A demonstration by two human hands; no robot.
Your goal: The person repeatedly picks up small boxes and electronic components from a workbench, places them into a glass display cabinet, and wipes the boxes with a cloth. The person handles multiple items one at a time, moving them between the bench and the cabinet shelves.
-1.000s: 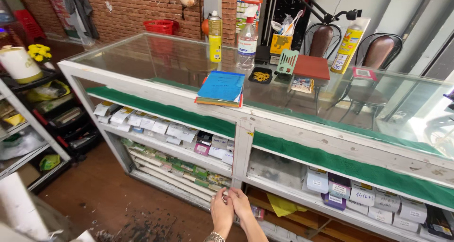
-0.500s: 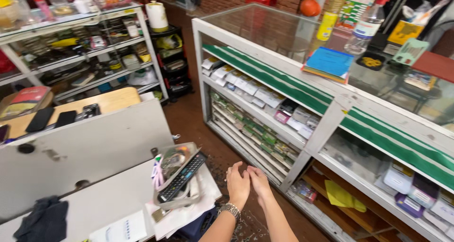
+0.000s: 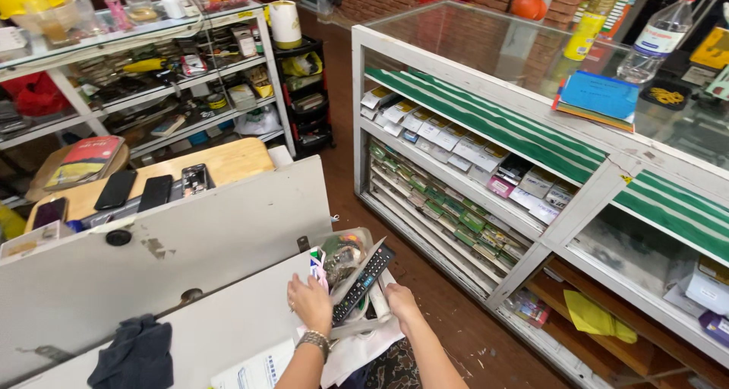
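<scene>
A clear plastic tub (image 3: 355,246) full of odds and ends sits at the right end of a white worktop (image 3: 220,324). A black remote control (image 3: 363,282) lies slanted across its top. My left hand (image 3: 310,304), with a metal watch at the wrist, rests on the tub's left side with fingers curled over the contents. My right hand (image 3: 402,306) grips the tub's near right edge. White paper or a bag (image 3: 357,351) hangs beneath the tub.
A dark cloth (image 3: 138,355) lies on the worktop's left. Behind a raised white panel (image 3: 152,245), phones (image 3: 137,190) rest on a wooden table. A glass display counter (image 3: 531,93) with stocked shelves stands right. Cluttered shelving (image 3: 152,70) lines the back. Brown floor (image 3: 456,321) runs between.
The view has swung left and down from the glass counter to the worktop. My hands, held together in the air before, have moved onto the plastic tub.
</scene>
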